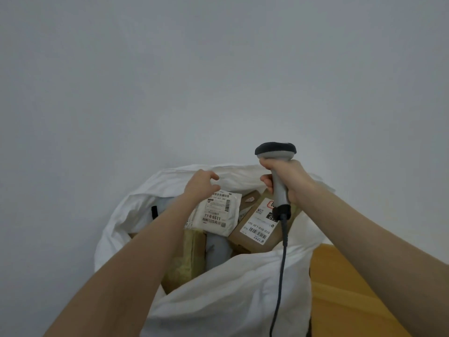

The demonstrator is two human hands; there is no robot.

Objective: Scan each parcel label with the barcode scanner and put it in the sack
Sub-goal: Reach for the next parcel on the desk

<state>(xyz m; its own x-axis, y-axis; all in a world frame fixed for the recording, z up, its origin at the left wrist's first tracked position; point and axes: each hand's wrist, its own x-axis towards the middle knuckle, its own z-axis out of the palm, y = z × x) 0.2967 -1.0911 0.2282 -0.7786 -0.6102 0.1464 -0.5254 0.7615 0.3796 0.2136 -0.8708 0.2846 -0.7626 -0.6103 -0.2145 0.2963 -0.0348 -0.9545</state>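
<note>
Plain pale grey wall (170,81) fills the upper half and the whole left side, leaving wide bare room around the work. Below it, a large white fabric sack (230,288) stands with its mouth spread wide. Its near rim sags low and its far rim rises against the wall. A flat yellow-brown cardboard surface (352,288) lies against the sack's right side, running off the lower right edge.

Inside the sack the parcels lie packed together:
- a brown cardboard box with a white barcode label (257,229), at the right
- a white padded mailer with a printed label (218,212), just beside it and overlapping its left edge
- a yellow-green wrapped parcel (189,259), nearer, partly under the left forearm
- a soft grey bag (216,249), between these

The right hand (289,181) is wrapped around the handle of a grey barcode scanner with a dark head (275,152). It holds the scanner upright above the far right rim. The scanner's dark cable (281,263) hangs down across the near rim.

The left hand (201,183) is curled at the far rim, over the mailer's top edge. Whether it pinches cloth, parcel or nothing cannot be told.
</note>
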